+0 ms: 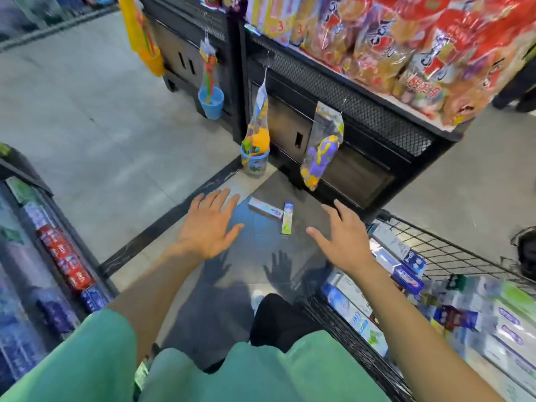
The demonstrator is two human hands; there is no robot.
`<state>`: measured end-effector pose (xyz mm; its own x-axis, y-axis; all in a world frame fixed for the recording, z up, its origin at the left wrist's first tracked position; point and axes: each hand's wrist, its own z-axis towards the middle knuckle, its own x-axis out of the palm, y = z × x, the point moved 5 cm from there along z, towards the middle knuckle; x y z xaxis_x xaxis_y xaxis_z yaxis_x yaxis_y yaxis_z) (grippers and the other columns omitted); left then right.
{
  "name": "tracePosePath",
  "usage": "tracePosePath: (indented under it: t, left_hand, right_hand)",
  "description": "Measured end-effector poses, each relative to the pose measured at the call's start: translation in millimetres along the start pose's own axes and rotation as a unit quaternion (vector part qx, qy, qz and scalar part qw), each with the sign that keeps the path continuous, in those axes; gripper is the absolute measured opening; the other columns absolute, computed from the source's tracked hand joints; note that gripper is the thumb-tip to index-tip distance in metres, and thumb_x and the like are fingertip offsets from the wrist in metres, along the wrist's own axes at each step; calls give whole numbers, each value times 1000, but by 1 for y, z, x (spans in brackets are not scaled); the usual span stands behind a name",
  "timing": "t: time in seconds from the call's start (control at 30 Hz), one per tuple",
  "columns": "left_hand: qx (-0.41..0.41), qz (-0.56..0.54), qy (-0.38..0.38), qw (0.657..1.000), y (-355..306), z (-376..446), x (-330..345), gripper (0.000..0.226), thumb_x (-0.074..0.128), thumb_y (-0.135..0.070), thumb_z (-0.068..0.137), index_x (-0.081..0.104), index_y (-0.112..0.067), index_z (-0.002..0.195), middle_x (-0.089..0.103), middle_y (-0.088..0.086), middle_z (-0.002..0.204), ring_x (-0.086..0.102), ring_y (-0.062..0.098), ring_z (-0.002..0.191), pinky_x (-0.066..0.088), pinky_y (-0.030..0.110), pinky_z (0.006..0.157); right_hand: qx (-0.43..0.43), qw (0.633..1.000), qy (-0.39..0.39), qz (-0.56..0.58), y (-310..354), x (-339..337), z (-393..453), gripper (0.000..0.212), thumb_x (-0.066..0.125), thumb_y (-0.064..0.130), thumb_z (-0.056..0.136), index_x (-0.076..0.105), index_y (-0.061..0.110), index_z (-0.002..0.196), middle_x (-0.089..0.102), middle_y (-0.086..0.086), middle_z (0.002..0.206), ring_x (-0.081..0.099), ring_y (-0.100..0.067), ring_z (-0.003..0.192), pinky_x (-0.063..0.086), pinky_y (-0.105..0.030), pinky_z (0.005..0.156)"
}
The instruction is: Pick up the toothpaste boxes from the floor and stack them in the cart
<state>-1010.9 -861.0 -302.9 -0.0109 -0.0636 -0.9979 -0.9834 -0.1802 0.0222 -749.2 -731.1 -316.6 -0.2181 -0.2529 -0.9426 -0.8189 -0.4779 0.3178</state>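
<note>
Two toothpaste boxes lie on the grey floor ahead of me: a pale silver-blue box (265, 209) and, just right of it, a narrow yellow-green box (287, 217). My left hand (208, 223) hovers with fingers spread, to the left of the boxes and above the floor. To their right my right hand (342, 236) is also spread and holds nothing. Neither hand touches a box. The black wire cart (452, 250) stands at the lower right, filled with several toothpaste boxes (406, 274).
A black shelf unit (362, 132) with snack bags stands right behind the boxes; netted toys and small buckets (255, 158) hang from it down to the floor. On the left a shelf edge (66, 256) holds more toothpaste boxes. My leg and shoe are below.
</note>
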Motion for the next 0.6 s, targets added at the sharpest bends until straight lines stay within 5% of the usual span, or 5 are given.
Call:
tracePosePath:
  t: [0.13, 0.3, 0.6]
  left_hand:
    - [-2, -5, 8, 1000, 40, 52, 17, 70, 34, -57, 97, 41, -14, 152, 42, 12, 155, 43, 32, 139, 33, 51, 114]
    - [33, 0, 40, 999, 80, 165, 35, 67, 65, -47, 89, 54, -10, 143, 51, 15, 149, 52, 33, 133, 41, 53, 108]
    - [128, -41, 23, 991, 87, 346, 66, 67, 69, -38, 88, 49, -8, 145, 51, 14, 149, 47, 34, 137, 42, 51, 108]
  right_hand:
    - [8, 1000, -4, 6, 8, 14, 56, 75, 44, 69, 94, 41, 19, 150, 31, -13, 160, 29, -32, 147, 28, -47, 117]
    - [52, 999, 8, 12, -4, 40, 153, 96, 19, 81, 83, 36, 18, 154, 27, -13, 163, 26, -31, 149, 25, -44, 120]
    - [120, 993, 11, 19, -23, 71, 293, 84, 39, 72, 89, 39, 14, 150, 39, -15, 155, 37, -37, 142, 32, -51, 116]
